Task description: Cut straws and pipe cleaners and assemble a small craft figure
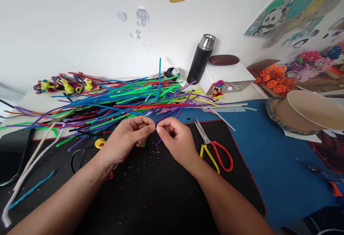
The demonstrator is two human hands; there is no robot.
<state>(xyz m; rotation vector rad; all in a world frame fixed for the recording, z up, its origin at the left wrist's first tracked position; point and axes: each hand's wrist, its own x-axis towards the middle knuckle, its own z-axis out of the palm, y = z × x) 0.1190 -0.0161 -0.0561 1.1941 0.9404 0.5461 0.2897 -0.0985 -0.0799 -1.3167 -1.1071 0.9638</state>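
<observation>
My left hand (133, 134) and my right hand (176, 136) meet fingertip to fingertip above the black mat (150, 199). Both are closed in a pinch, thumb against forefinger. Whatever lies between the fingertips is too small to make out. A short purple length (158, 143) shows just below the right fingers; whether it is held I cannot tell. Right behind the hands spreads a heap of coloured pipe cleaners (129, 95). Scissors (205, 138) with a red and a yellow handle lie partly open beside my right wrist, blades pointing away.
Several finished fuzzy figures (67, 84) lie at the back left; another figure (218, 90) stands by a white box (228, 75). A black thermos (200, 59) stands behind the heap. A bowl (314, 109) is at right, a phone-like black device (14, 152) at left, near a twisted blue strand (32, 190).
</observation>
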